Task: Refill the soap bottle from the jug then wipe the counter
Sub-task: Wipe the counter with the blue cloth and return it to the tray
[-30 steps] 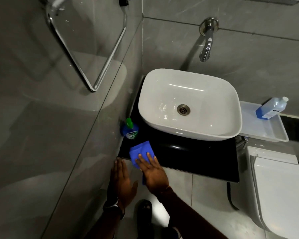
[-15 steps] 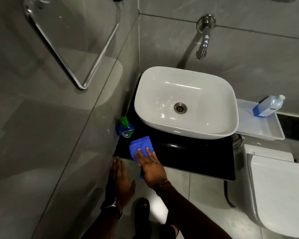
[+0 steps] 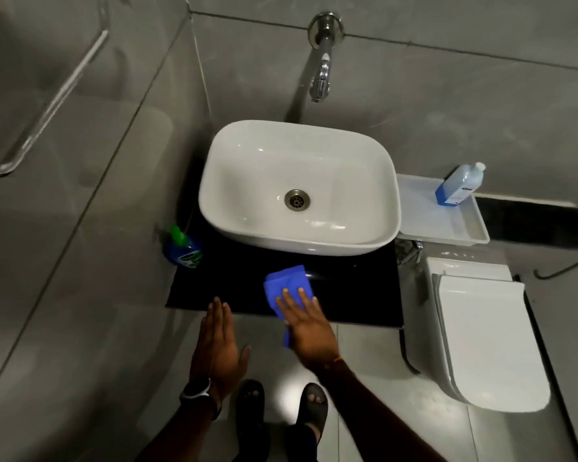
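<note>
A folded blue cloth (image 3: 288,285) lies on the black counter (image 3: 347,295) just below centre frame, pressed flat under the right hand (image 3: 309,323), fingers spread. The left hand (image 3: 218,345) hovers open and empty at the counter's front edge, lower left of centre. A green-capped soap bottle (image 3: 182,250) stands at the counter's left end beside the white basin (image 3: 364,181), which holds nothing. At right, the jug (image 3: 459,185), partly filled with blue liquid, stands in a white tray (image 3: 447,225).
</note>
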